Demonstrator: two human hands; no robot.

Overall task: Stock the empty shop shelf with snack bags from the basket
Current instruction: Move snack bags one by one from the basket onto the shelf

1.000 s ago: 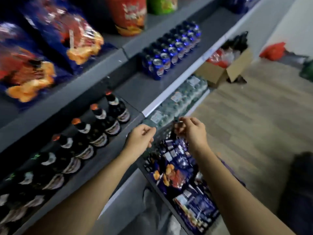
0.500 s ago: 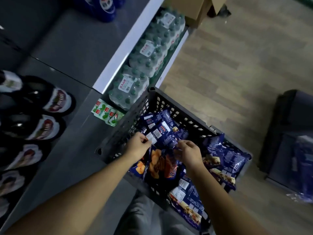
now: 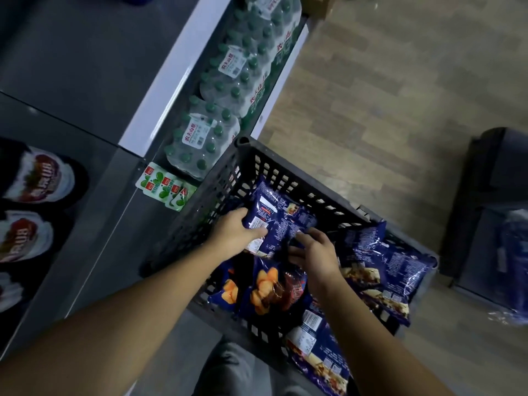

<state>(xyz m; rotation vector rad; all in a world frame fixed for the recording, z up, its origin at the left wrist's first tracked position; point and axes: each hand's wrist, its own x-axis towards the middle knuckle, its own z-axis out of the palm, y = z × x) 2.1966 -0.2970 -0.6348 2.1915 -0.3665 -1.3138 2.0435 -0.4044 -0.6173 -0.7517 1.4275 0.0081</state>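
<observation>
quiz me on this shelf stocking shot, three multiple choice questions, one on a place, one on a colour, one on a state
1. Where do the shrink-wrapped packs of green-capped water bottles lie?
A) on the low shelf next to the dark plastic lattice basket
B) inside that basket
C) held up in the air

2. What colour is most of the shiny snack bag being gripped?
A) red
B) green
C) dark blue

3. What is the left hand doing?
A) hanging idle
B) gripping that bag's edge
C) pressing flat on the shelf

Answers:
1 A, the packs sit on the low shelf just left of the basket.
2 C, its foil is dark blue with white print.
3 B, its fingers and thumb clasp the bag's left edge.
</observation>
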